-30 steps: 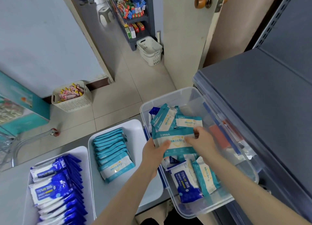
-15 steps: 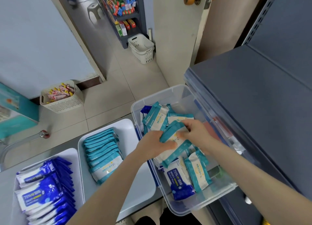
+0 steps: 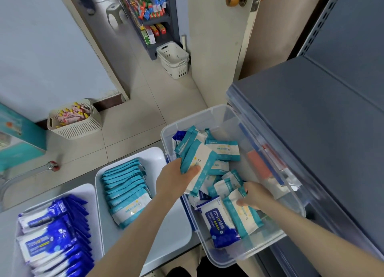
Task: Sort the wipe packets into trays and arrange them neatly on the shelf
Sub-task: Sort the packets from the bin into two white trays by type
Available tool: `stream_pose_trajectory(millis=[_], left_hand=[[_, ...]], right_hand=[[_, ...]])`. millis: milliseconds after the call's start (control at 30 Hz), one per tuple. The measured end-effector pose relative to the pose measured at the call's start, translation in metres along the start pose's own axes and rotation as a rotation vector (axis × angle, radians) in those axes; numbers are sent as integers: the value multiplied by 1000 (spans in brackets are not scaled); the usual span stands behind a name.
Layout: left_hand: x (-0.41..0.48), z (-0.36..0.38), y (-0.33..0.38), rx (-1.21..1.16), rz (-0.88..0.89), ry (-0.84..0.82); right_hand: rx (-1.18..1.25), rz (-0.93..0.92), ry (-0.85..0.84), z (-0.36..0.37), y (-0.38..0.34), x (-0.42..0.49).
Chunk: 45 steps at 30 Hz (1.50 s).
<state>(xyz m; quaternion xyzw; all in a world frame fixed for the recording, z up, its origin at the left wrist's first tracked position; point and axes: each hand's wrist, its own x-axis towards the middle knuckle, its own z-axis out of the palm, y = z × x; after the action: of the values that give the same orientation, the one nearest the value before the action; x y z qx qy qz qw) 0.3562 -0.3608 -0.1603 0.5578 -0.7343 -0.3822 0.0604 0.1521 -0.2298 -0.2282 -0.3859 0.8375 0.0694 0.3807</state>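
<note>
Hands are parting: the left hand [image 3: 176,180] is now gripping the teal bundle [image 3: 199,162] alone, at 9 o'clock inside the clear bin [image 3: 209,110]. The right hand [image 3: 256,195] is dropping toward 5 o'clock, thumb and fingers pinching a loose teal packet [image 3: 242,216]. Gathering is continuing, I judge. The teal tray [image 3: 153,158], at the bin's 9 o'clock, is waiting for both.

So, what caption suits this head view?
Left hand holds a teal packet over the clear bin; right hand grips a second packet inside.
</note>
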Motion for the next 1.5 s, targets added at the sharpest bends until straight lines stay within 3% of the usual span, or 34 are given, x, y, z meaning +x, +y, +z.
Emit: stream_pose_trajectory(millis=[133,300,367,567,700,967,1167,1300,1500], left_hand=[[-1,-1,-3,-48,-2,6],[-2,-1,-3,-44,-17,-2],[-2,0,-3,-30,-18,-4],[-5,-6,-5,-73,-37,0],[-5,-14,-7,-143,-57,12],[-3,-48,-28,-255,-140,89],[-9,-92,-80,-383,-276,206],[-20,-124,-123,-450,-367,234],[-39,-142,-179,-473,-467,152]], right_hand=[[100,-63,18,-1,-5,3],[372,-33,166,4,-30,4],[452,2,128,11,-35,2],[395,58,-26,26,-35,-5],[615,12,18,12,-39,-8],[567,-212,200,-58,-76,-29],[824,-322,-84,-64,-148,-61],[692,-347,-213,-36,-190,-70],[37,-567,-202,43,-228,-59]])
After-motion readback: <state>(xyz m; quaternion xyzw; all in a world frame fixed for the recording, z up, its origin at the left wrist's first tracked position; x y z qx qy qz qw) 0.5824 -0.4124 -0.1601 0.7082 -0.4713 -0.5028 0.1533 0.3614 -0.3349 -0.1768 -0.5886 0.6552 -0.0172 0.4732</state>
